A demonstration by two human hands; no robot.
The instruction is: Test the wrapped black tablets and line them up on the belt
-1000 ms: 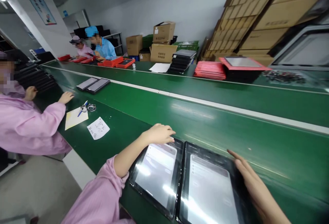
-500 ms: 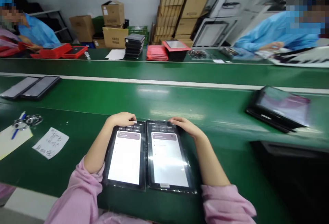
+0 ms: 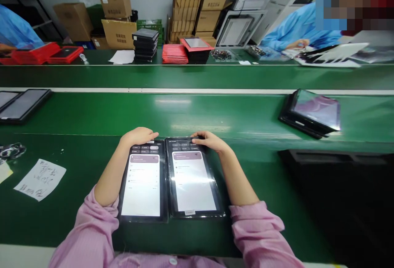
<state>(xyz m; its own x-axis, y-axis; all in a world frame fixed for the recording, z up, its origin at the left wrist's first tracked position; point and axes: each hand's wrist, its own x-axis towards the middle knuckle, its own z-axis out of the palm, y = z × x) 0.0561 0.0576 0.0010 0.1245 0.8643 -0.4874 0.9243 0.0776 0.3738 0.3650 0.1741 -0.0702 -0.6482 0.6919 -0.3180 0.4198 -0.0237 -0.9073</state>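
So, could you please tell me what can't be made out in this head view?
In the head view:
- Fine text on left tablet and right tablet: too small.
- Writing on white note: too small to read.
- Black object: cut off by the right edge.
- Grip beneath left hand and right hand: hidden by the hands.

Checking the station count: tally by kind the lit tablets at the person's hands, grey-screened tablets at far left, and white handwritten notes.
Black-framed rectangular tablets with lit white screens: 2
Black-framed rectangular tablets with grey screens, one cut off by the picture edge: 2
White handwritten paper note: 1
Total: 5
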